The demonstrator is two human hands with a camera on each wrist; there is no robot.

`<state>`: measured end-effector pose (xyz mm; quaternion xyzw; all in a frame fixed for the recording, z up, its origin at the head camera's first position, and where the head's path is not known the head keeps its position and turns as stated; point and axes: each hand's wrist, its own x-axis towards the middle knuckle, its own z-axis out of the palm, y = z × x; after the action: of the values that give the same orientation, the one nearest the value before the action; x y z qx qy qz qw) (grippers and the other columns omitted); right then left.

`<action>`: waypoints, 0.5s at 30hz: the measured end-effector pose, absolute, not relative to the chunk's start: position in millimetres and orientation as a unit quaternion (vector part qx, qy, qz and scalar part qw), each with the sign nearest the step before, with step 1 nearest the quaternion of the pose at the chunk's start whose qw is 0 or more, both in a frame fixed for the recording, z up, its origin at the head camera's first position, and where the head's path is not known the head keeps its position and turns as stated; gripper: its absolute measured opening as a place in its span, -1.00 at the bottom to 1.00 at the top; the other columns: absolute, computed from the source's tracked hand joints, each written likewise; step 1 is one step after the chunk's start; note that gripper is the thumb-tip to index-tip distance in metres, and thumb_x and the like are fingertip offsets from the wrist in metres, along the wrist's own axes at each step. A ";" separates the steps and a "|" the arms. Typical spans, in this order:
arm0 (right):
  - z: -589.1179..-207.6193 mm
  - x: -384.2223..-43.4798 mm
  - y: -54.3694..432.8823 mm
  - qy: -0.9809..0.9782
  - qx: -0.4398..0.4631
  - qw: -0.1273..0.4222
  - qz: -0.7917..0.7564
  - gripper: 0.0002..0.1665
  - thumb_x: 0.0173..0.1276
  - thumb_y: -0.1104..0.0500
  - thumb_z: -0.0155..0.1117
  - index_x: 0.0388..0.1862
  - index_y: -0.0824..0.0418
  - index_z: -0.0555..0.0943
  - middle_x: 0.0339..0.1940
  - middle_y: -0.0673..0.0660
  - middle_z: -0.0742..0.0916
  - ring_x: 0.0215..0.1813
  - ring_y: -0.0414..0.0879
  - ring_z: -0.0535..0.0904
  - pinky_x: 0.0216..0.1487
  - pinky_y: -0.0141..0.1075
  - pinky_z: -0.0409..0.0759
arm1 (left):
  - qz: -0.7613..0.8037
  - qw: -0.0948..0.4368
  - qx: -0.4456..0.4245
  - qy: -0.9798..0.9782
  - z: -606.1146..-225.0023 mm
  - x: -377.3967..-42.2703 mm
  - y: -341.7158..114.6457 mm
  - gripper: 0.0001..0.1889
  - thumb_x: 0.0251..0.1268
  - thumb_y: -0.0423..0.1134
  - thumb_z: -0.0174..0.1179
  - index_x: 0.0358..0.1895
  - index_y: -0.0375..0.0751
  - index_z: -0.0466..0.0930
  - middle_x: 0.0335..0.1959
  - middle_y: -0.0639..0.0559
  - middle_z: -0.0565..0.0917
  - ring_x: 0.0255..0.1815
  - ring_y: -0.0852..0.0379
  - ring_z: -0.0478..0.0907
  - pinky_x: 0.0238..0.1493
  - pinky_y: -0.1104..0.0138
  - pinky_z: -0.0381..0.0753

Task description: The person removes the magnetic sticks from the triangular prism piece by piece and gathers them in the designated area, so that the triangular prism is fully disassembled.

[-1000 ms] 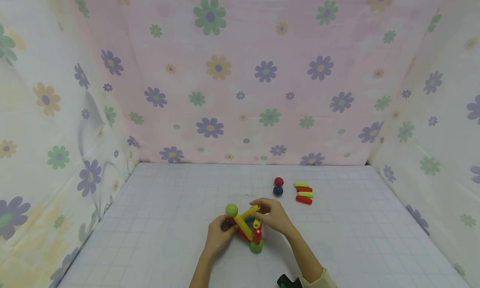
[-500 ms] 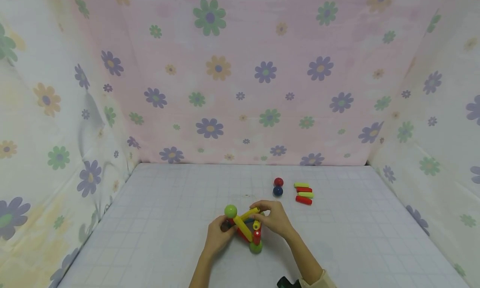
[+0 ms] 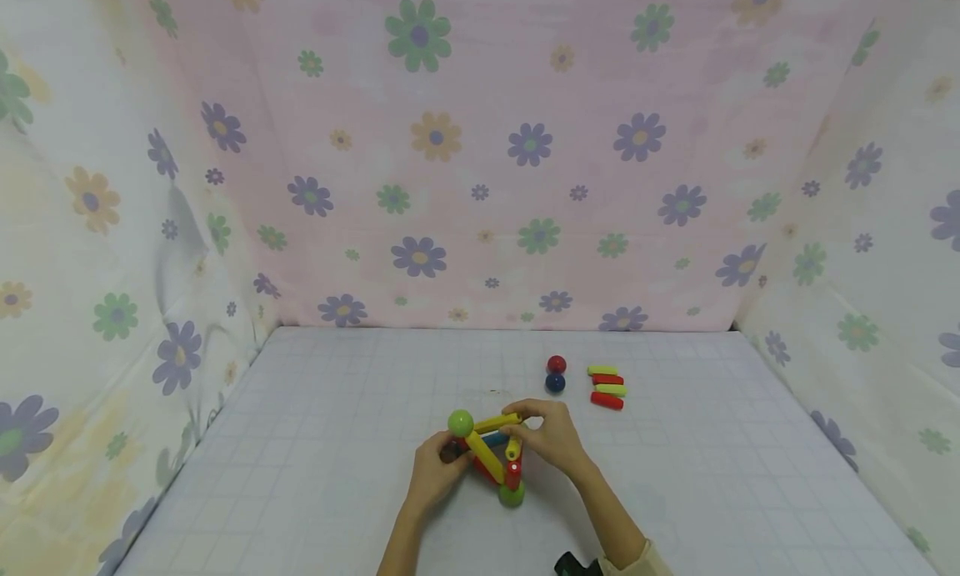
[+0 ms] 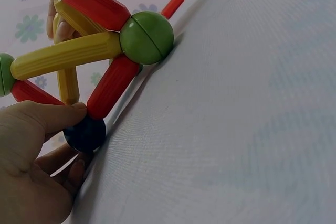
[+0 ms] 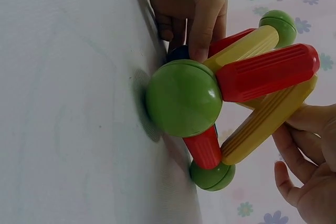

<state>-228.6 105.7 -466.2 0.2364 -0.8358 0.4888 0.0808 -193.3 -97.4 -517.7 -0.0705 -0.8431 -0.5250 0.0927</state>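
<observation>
A magnetic rod-and-ball frame stands on the table between both hands. My left hand (image 3: 437,469) grips the dark blue ball (image 4: 86,134) at its left corner. An upper green ball (image 3: 461,423) sits on a slanting yellow rod (image 3: 486,458). With thumb and fingers, my right hand (image 3: 553,434) pinches the far end of another yellow rod (image 3: 495,423), whose left end meets that upper ball. A front green ball (image 5: 184,98) rests on the table, with a red rod (image 5: 268,73) standing up from it. Low in the frame lies a blue rod (image 3: 493,438).
Behind the right hand lie a red ball (image 3: 557,364) and a dark blue ball (image 3: 555,383). Beside them several loose red and yellow-green rods (image 3: 608,389) lie in a column. A black object (image 3: 576,564) shows by the right sleeve. Flowered cloth (image 3: 480,142) walls the table.
The yellow rod in my right hand has swung to a more level position, its left end shifting left to the upper green ball. My left hand has stayed in place.
</observation>
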 end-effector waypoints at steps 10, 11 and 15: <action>-452.5 -222.5 108.8 -0.810 0.223 0.061 0.539 -0.75 0.17 0.34 0.35 -0.17 0.43 0.64 -0.23 0.25 0.73 -0.19 0.03 0.64 -0.06 -0.15 0.59 | -0.524 0.104 -0.078 -0.842 -520.0 -193.5 -97.2 -0.71 0.03 -0.34 0.33 -0.12 -0.30 0.63 -0.31 -0.03 0.63 -0.32 0.16 0.47 -0.32 0.40 0.50; -448.4 -220.9 110.0 -0.804 0.227 0.060 0.547 -0.75 0.17 0.36 0.33 -0.17 0.46 0.63 -0.23 0.28 0.73 -0.20 0.02 0.64 -0.07 -0.20 0.60 | -0.524 0.106 -0.078 -0.841 -520.0 -193.4 -97.3 -0.71 0.03 -0.34 0.33 -0.12 -0.30 0.63 -0.31 -0.03 0.63 -0.33 0.17 0.46 -0.32 0.41 0.50; -445.8 -222.2 119.2 -0.795 0.223 0.051 0.563 -0.74 0.18 0.34 0.33 -0.15 0.45 0.63 -0.23 0.28 0.72 -0.25 -0.12 0.64 -0.12 -0.40 0.58 | -0.525 0.108 -0.072 -0.841 -519.8 -192.4 -97.0 -0.72 0.03 -0.34 0.33 -0.14 -0.30 0.63 -0.32 -0.02 0.62 -0.34 0.17 0.45 -0.33 0.41 0.48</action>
<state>-222.2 119.2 -445.8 0.2228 -0.7946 0.5625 0.0506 -192.4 -97.0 -519.8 -0.0723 -0.8412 -0.5249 0.1077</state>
